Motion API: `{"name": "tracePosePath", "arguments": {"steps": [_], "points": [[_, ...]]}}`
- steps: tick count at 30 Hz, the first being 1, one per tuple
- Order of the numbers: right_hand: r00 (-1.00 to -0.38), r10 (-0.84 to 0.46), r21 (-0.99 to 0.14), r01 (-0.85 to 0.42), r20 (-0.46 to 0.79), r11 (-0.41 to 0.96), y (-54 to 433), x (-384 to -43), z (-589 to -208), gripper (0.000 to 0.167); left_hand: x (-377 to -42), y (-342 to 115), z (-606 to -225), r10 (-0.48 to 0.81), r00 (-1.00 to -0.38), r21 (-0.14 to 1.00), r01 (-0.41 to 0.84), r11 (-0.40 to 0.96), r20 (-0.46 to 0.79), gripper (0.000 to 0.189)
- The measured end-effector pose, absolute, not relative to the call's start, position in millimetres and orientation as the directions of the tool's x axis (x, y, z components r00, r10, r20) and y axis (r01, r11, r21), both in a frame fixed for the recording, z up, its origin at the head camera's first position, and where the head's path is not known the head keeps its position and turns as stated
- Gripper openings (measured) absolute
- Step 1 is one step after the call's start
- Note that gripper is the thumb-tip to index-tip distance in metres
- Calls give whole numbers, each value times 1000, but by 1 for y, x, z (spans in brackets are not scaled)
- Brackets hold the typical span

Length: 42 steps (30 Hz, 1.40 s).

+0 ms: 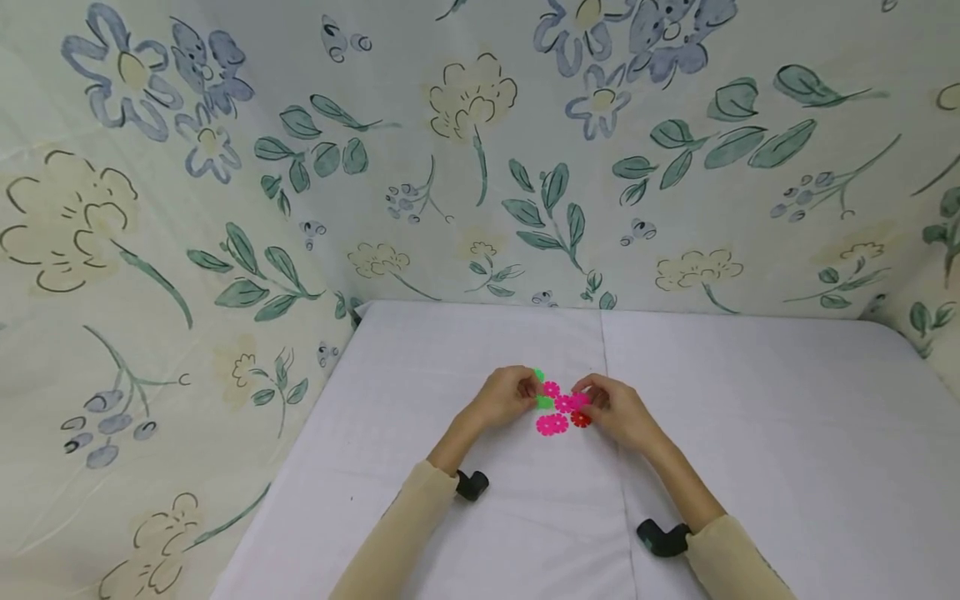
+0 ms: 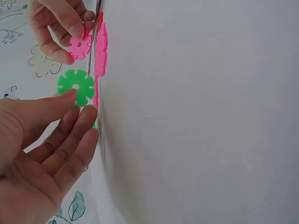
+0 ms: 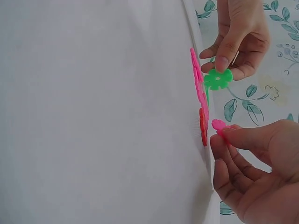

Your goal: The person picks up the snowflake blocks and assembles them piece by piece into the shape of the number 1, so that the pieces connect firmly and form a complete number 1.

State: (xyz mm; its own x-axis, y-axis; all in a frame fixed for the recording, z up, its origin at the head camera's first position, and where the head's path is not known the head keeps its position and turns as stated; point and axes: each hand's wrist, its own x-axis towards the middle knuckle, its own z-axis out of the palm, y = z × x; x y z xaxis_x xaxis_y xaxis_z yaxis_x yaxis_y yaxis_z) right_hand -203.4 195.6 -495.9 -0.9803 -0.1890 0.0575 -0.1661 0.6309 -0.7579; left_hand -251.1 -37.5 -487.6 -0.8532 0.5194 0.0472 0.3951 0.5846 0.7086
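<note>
The left hand (image 1: 507,395) pinched a green disc (image 2: 83,83), the right hand (image 1: 617,410) a pink disc (image 2: 84,50) (both notched), above the white cloth (image 1: 765,425) where a red disc (image 1: 581,421) lay.

Right grip (image 3: 258,182) pinches pink disc (image 3: 218,124); left grip (image 3: 245,39) pinches green disc (image 3: 218,81).

No readable lettering is showing here; no label, brand, number or sign is coming up in the head view or either wrist view.
</note>
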Motion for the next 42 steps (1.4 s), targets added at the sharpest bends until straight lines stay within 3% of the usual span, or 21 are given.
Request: {"name": "tracePosePath", "arguments": {"steps": [7,15,21,29,42], "points": [[-987,-150,-807,-137,61,575,196,-202,-496,24,-251,-42,-489,510,-858,751,371,547,52,7],[-989,-143,-923,-78,25,378,193,-194,-487,32,-246,-45,-481,516,-844,784,415,462,143,10],[-996,-89,-925,-31,-4,378,188,-188,-483,35,-240,-48,-478,493,-837,771,471,428,237,11],[-998,-55,-965,8,-23,262,181,-185,-482,36,-234,-51,-477,473,-825,795,497,348,309,10],[-995,-89,-971,-55,35,231,174,-181,-482,34,-227,-48,-473,493,-763,709,614,347,419,10]]}}
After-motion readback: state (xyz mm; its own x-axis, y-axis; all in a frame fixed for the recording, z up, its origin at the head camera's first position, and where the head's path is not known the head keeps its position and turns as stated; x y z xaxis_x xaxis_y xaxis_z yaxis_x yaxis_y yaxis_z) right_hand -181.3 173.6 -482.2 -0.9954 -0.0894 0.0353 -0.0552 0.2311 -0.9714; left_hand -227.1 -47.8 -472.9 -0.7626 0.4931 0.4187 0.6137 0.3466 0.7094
